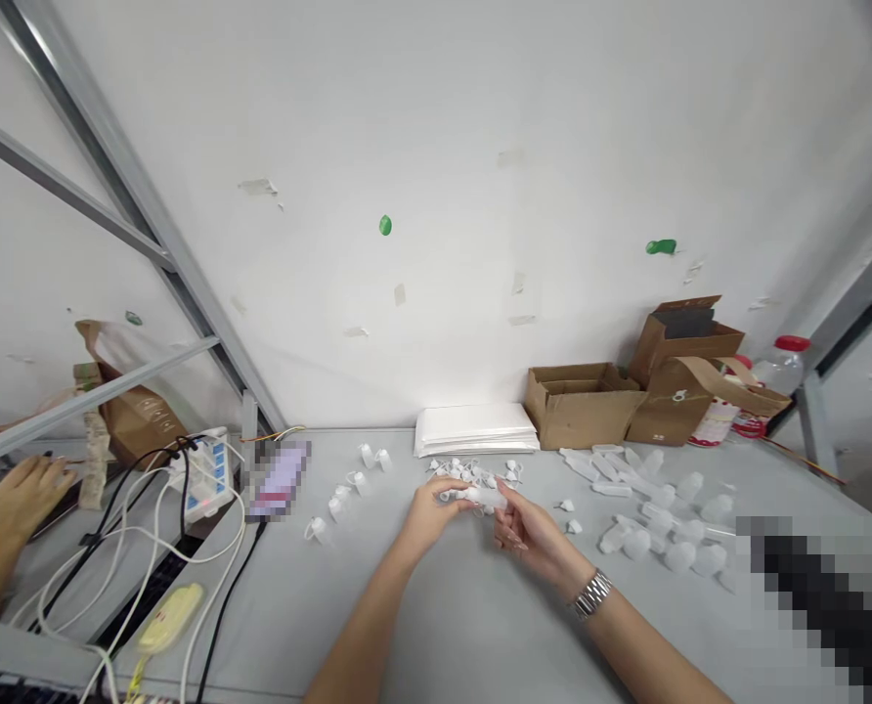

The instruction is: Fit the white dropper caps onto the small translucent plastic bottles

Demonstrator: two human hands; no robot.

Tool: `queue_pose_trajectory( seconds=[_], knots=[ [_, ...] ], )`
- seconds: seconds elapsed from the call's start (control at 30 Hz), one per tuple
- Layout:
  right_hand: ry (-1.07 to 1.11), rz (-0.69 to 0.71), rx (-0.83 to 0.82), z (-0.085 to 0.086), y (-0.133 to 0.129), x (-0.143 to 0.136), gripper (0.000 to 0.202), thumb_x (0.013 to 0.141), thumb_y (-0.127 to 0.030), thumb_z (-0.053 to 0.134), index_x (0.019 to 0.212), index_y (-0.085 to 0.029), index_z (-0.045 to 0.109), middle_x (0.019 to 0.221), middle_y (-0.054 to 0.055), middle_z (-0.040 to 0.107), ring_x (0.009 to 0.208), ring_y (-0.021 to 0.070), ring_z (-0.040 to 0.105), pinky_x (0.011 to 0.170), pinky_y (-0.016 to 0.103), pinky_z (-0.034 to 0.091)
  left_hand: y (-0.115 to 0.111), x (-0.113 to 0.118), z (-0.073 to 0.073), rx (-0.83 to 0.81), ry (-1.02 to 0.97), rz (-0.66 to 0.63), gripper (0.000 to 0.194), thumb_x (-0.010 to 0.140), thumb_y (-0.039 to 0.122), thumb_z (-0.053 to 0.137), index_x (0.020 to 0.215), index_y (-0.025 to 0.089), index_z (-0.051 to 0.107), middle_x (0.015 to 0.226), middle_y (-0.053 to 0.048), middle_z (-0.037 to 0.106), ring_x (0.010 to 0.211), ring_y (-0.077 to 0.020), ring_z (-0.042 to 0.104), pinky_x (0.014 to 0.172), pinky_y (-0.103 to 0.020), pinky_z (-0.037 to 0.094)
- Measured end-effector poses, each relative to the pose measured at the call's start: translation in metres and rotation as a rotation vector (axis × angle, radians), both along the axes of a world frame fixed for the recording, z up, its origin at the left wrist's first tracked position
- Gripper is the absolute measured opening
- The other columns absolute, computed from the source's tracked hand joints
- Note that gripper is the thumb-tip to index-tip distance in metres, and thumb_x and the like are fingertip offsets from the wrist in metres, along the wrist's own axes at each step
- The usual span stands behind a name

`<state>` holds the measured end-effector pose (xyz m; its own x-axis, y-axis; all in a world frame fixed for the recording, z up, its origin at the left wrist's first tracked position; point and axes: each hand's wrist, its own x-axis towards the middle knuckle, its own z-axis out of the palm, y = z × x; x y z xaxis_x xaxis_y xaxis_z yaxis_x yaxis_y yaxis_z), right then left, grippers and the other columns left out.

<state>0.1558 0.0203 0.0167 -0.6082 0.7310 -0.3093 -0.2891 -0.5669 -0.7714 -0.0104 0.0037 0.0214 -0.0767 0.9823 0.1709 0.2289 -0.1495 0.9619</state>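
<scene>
My left hand (436, 508) and my right hand (528, 528) meet near the middle of the grey table, both closed on one small translucent white bottle (486, 498) lying sideways between them. Just behind them is a pile of small white caps with loops (513, 469). Two loose white caps (574, 526) lie to the right of my right hand. Farther right, translucent bottles and rounded pieces (679, 555) are spread out. Several capped white pieces (317, 530) stand in a slanting line at the left.
White flat packs (476, 428) and an open cardboard box (587, 416) stand by the wall. A brown bag (671, 401) and jar (780, 367) are back right. Phone (281, 479), power strip (208, 476) and cables are left; another person's hand (11, 508) is far left.
</scene>
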Motion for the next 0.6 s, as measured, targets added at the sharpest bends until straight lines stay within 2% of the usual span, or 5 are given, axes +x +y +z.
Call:
queue_pose_trajectory(
  seconds=[0.17,0.27,0.37,0.6],
  knots=[
    [0.025,0.011,-0.099,0.0024,-0.0015,-0.0015,0.047,0.079,-0.051,0.05,0.048,-0.016,0.049,0.028,-0.007,0.038,0.027,0.0032,0.025,0.043,0.02,0.033,0.0015,0.0005,-0.0023,0.041,0.068,-0.069,0.011,0.057,0.021,0.07,0.068,0.019,0.067,0.089,-0.005,0.062,0.09,-0.0193,0.055,0.086,-0.03,0.038],
    [0.036,-0.03,-0.122,0.0038,-0.0025,-0.0023,0.042,0.079,-0.046,0.053,0.052,-0.014,0.053,0.032,-0.006,0.043,0.029,0.0031,0.029,0.046,0.02,0.036,0.0002,0.0015,0.0019,-0.026,0.129,-0.068,0.006,0.063,0.02,0.064,0.067,0.018,0.065,0.079,-0.003,0.063,0.082,-0.0177,0.056,0.079,-0.028,0.041],
    [0.058,-0.041,-0.11,0.0013,-0.0017,-0.0026,0.037,0.077,-0.042,0.057,0.056,-0.013,0.055,0.036,-0.006,0.045,0.033,0.0034,0.033,0.05,0.021,0.039,-0.0013,0.001,0.0058,-0.066,0.162,-0.04,0.005,0.066,0.02,0.059,0.067,0.018,0.063,0.071,-0.001,0.063,0.074,-0.0168,0.055,0.072,-0.026,0.041],
    [0.065,-0.118,-0.014,-0.0021,0.0031,-0.0009,0.035,0.067,-0.046,0.065,0.058,-0.014,0.056,0.037,-0.007,0.041,0.038,0.0053,0.036,0.051,0.021,0.037,-0.0026,0.0018,0.003,-0.048,0.163,-0.003,0.005,0.067,0.023,0.059,0.067,0.019,0.061,0.07,-0.001,0.065,0.073,-0.017,0.058,0.071,-0.026,0.042]
  ],
)
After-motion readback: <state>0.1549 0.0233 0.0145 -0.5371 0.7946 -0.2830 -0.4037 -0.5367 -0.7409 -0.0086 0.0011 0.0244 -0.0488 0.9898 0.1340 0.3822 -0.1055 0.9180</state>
